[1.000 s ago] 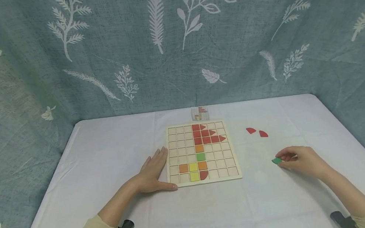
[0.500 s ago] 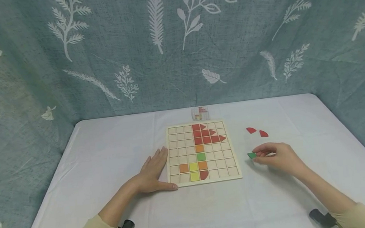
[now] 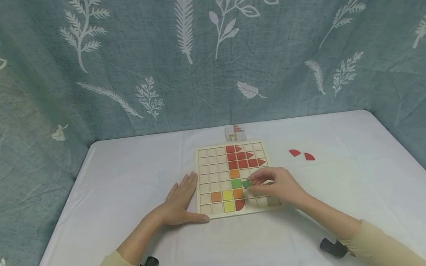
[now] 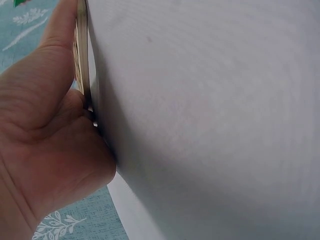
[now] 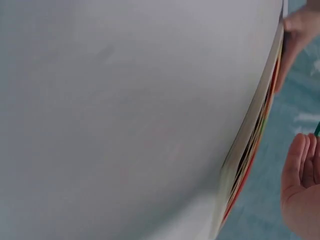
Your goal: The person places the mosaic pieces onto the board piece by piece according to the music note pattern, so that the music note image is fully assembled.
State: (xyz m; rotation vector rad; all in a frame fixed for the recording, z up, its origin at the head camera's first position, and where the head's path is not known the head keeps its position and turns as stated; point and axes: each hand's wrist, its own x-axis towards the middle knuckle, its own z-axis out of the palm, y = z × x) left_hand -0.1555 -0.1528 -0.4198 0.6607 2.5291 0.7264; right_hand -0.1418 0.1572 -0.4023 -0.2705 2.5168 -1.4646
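Observation:
My right hand pinches a small green piece over the pale wooden grid board. That piece is just right of the green square; whether it touches the board I cannot tell. My left hand rests at the board's left edge, fingers straight and thumb along the front corner. Red squares with pointed ends form rows at the top of the grid. Below them lie orange and yellow squares and a red rounded piece. The right hand hides some lower right cells.
Two red quarter-round pieces, one nearer and one farther, lie on the white tablecloth to the right of the board. A small pattern card is behind the board. A teal leaf-print curtain hangs around the table.
The right hand has carried the green piece leftward from the tablecloth on the right to above the board. My left hand has stayed in place at the board's edge.

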